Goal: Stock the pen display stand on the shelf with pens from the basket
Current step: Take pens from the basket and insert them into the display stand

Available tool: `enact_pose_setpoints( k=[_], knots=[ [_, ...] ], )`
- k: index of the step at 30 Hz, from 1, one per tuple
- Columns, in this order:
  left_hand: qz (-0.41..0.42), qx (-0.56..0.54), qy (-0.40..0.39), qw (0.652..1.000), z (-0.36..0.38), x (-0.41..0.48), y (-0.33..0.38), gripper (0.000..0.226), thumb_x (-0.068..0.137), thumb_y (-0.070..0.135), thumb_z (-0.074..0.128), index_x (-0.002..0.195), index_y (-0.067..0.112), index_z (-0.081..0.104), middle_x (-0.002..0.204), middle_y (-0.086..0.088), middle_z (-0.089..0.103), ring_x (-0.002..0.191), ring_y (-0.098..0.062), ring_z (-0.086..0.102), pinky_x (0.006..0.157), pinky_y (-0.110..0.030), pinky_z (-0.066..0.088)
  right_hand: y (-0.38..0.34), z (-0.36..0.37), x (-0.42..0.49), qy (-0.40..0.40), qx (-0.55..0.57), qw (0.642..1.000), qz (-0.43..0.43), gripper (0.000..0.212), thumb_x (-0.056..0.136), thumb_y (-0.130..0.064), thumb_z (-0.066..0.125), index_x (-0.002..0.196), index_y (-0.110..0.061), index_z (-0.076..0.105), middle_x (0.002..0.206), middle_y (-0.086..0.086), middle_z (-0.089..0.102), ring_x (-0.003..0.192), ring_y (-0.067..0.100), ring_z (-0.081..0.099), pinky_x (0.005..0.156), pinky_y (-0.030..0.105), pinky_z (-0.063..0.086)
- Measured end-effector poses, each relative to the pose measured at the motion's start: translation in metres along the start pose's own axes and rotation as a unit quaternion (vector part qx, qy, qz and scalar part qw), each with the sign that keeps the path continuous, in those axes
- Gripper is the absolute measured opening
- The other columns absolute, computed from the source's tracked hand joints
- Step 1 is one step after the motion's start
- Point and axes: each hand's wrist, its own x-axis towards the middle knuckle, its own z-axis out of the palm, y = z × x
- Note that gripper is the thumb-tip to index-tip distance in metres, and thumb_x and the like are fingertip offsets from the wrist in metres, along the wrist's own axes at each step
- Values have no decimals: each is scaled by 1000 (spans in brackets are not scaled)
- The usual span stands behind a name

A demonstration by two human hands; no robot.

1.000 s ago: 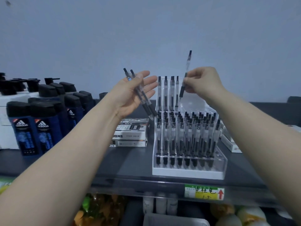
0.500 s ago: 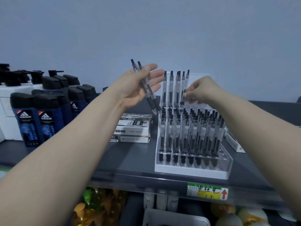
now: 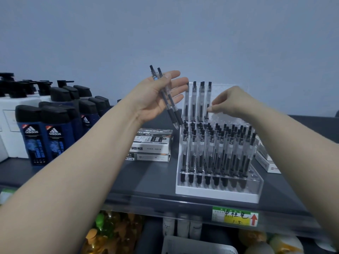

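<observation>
Your left hand has two spares clamped under the thumb, fingers straight. Their long axis runs 11 to 5 o'clock, tips down. Your right hand is bunched at the fourth pen, which stands upright in the stand's back row. Can't tell if it's pinching or just touching. The spares are near, at 9 o'clock from the right hand. The free slots at 3 o'clock are hidden behind that hand.
</observation>
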Motion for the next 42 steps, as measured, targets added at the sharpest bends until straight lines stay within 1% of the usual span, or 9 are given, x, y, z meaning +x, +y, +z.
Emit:
enact_pose_setpoints(
  k=[3, 7, 11, 17, 20, 25, 30, 36, 42],
  knots=[
    [2, 21, -8, 1000, 0, -4, 7, 25, 102, 20, 36, 111, 12, 57, 102, -1, 70, 95, -16, 67, 91, -33, 50, -21, -9, -13, 115, 56, 987, -93, 13, 82, -25, 72, 88, -14, 72, 87, 1, 69, 78, 12, 60, 76, 27, 49],
    [10, 10, -16, 1000, 7, -7, 10, 29, 102, 22, 34, 121, 10, 54, 120, -2, 64, 107, -20, 60, 90, -32, 50, -64, 11, -44, -25, 168, 972, -162, 7, 86, -20, 68, 80, -17, 70, 74, -2, 70, 57, -1, 57, 52, 9, 42],
    [18, -28, -18, 999, 10, -10, 9, 28, 102, 21, 34, 116, 6, 52, 112, -13, 63, 105, -28, 61, 99, -44, 47, -74, 26, -48, -56, 216, 962, -157, 5, 82, -6, 70, 79, -10, 71, 71, 7, 67, 50, 3, 56, 47, 11, 41],
    [9, 10, 40, 999, -6, -12, 3, 30, 101, 29, 40, 124, 12, 49, 97, -11, 69, 85, -22, 70, 86, -40, 55, -61, 17, -40, -20, 256, 962, -97, 13, 78, -9, 75, 73, -14, 64, 67, 3, 69, 53, 10, 59, 50, 20, 47],
    [2, 27, 59, 998, -7, -12, -2, 24, 101, 26, 41, 116, 11, 53, 74, -4, 64, 57, -12, 61, 66, -30, 57, -51, 6, -35, 28, 260, 963, -66, 14, 78, -11, 76, 75, -10, 62, 71, 7, 68, 57, 13, 62, 55, 25, 52],
    [-16, 56, 72, 996, -2, -7, -11, 14, 100, 23, 42, 102, 13, 52, 60, 2, 47, 43, -6, 35, 46, -19, 36, -30, 5, -18, 137, 243, 960, -35, 18, 75, -12, 79, 75, -8, 61, 71, 9, 66, 56, 15, 62, 58, 25, 56],
    [-62, 8, 74, 995, -1, -3, -17, 10, 97, 18, 38, 87, 17, 38, 60, -2, 44, 39, -10, 31, 43, -20, 32, -13, 7, -6, 162, 209, 964, -16, 17, 77, -14, 77, 79, -6, 63, 75, 11, 69, 65, 23, 68, 69, 36, 61],
    [-66, -19, 78, 995, -5, -2, -24, 10, 94, 12, 31, 87, 15, 37, 59, -3, 42, 42, -12, 32, 45, -19, 32, -12, 6, -4, 112, 198, 974, 9, 20, 78, -11, 76, 71, -9, 58, 82, 13, 68, 71, 23, 70, 64, 29, 59],
    [-46, 10, 52, 998, -5, 0, -29, 16, 101, 12, 35, 91, 13, 49, 70, -3, 41, 51, -13, 43, 54, -28, 52, -13, 11, -4, 67, 155, 986, 10, 20, 77, -10, 78, 73, -6, 59, 75, 12, 67, 64, 20, 68, 62, 28, 59]
  ],
)
